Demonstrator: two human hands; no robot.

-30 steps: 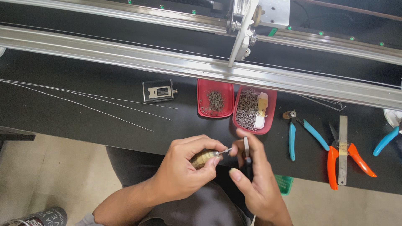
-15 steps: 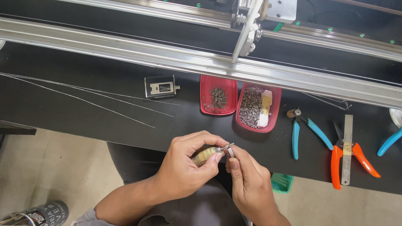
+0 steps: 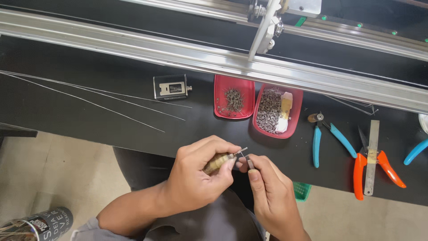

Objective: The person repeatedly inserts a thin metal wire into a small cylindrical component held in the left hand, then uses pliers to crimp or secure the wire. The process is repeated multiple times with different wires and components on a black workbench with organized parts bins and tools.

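Right now your left hand (image 3: 196, 178) is closed around a small brass-coloured tool (image 3: 217, 162), gripped like a handle so that its thin metal tip (image 3: 241, 151) pokes out past your thumb and forefinger, held in the air just off the near edge of the black workbench (image 3: 89, 120). Your right hand (image 3: 267, 192) meets it from the other side, its fingertips pinched on a small metal piece (image 3: 249, 163) that sits touching or just beside the tip; I cannot tell whether the two are joined. Holding both close to your body and level with the bench edge looks like a way to steady fine work while keeping supplies within reach. Straight ahead, two red trays sit side by side: the left tray (image 3: 233, 97) holds a dark clump of small parts, the right tray (image 3: 278, 110) a heap of small metal pieces plus a pale yellowish block. Beyond them to your right lie blue-handled pliers (image 3: 317, 138), an orange-handled cutter (image 3: 359, 172) and a steel ruler (image 3: 371, 156) laid across it. To your left rest a small black-and-silver device (image 3: 170, 87) and several long thin wires (image 3: 89, 98). An aluminium rail (image 3: 178, 51) spans the back.
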